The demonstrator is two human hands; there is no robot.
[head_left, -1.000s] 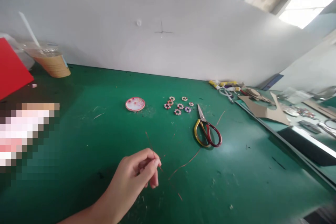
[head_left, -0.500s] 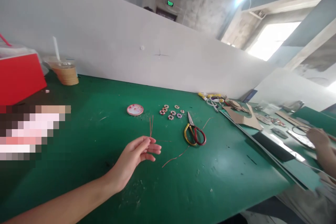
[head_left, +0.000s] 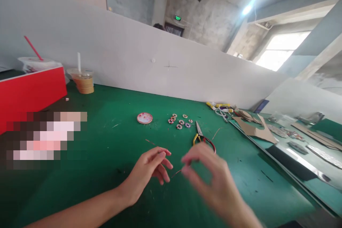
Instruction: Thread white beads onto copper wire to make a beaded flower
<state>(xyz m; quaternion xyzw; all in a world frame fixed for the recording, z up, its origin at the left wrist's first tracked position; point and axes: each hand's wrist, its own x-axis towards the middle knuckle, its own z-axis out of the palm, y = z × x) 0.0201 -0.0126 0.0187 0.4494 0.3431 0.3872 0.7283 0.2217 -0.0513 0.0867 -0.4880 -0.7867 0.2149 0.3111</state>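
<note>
My left hand [head_left: 155, 165] pinches a thin copper-coloured wire [head_left: 150, 141] between thumb and forefinger, the other fingers loosely curled. One end of the wire sticks out to the left. My right hand [head_left: 205, 174], blurred, hovers in front of the scissors [head_left: 198, 130], its thumb and fingers curved and a little apart. The hand hides part of the scissors' yellow and red handles. Between my hands shows a piece of loose wire [head_left: 176, 174] on the table. Farther back lie several small flower-shaped bead pieces [head_left: 179, 127] beside a round white-and-red dish [head_left: 144, 118].
The green table [head_left: 114, 156] ends at a white partition [head_left: 133, 57]. A red box [head_left: 32, 89] and a sleeved cup with a straw [head_left: 84, 84] stand at the left. Yellow-handled tools [head_left: 220, 107] and cardboard offcuts [head_left: 256, 130] lie at the right.
My right hand has come in from the lower right. The wire in my left hand has turned from upright to pointing left. The view has shifted; the co-worker's hand has left the right edge.
</note>
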